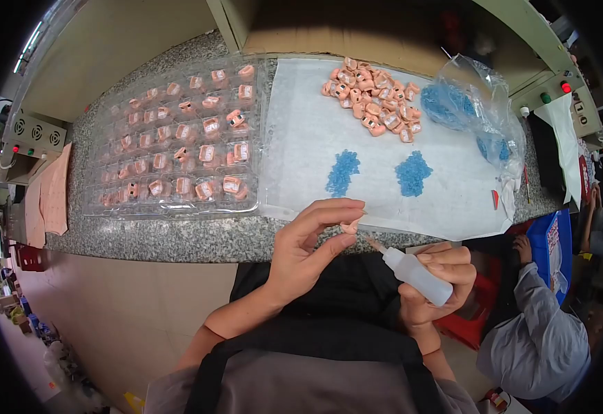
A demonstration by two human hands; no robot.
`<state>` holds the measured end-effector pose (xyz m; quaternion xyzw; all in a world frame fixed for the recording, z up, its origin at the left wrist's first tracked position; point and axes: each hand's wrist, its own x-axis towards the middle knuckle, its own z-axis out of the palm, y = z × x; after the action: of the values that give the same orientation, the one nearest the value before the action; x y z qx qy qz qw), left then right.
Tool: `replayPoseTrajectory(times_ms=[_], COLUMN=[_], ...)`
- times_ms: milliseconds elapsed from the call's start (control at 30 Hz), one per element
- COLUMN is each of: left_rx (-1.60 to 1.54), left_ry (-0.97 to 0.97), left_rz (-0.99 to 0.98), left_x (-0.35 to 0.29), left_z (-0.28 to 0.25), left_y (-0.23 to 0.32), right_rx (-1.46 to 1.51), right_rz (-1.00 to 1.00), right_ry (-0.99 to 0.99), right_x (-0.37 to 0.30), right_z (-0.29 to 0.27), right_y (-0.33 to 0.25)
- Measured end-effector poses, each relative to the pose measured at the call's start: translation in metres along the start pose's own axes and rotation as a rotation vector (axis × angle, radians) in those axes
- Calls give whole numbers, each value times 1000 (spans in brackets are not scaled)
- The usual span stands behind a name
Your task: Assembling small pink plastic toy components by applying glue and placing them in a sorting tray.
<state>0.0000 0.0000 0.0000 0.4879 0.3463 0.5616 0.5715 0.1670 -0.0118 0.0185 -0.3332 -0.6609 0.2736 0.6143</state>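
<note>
1. Nearest, my right grip [443, 272] is wrapped around a translucent white plastic squeeze bottle [419, 277], its thin nozzle [376, 244] pointing far and left; I judge light, even pressure gives best control.
2. Just left, my left grip [298, 255] is narrow, pinching a small pink moulded piece [349, 226] at the near edge of the grey speckled stone surface [177, 238]. The nozzle looks apart from it; I'd hold the piece still, bring the tip close and angle it clear of my fingertips.
3. Farther, two heaps of small blue bits [343, 172] lie on a white sheet [298, 152]; I'd avoid dripping on them.
4. Left, a clear plastic compartmented tray [177, 209] carries similar pink pieces.
5. Farthest, a pink-piece pile [377, 100] sits left of a clear plastic bag [498, 103] containing blue bits.
</note>
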Motion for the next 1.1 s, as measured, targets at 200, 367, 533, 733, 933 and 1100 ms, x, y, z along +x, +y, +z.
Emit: replayPoseTrajectory(times_ms=[200,367,533,733,933,1100], left_rx=[0,-10,-35,-41,-12,-18], left_ry=[13,13,3,28,209,346], left_rz=[-5,-10,-33,-27,16,54], left_x=[-3,1,9,5,-9,-1], left_z=[-3,2,10,7,-12,-25], left_y=[-2,-2,-3,-5,3,5], right_rx=[2,-48,-45,-31,240,310], right_rz=[3,-9,-1,14,201,710], right_ry=[-6,-32,-32,-37,248,36], right_x=[-3,1,4,5,4,19], right_z=[3,-3,-4,-4,-17,-25], right_y=[-1,-2,0,1,10,36])
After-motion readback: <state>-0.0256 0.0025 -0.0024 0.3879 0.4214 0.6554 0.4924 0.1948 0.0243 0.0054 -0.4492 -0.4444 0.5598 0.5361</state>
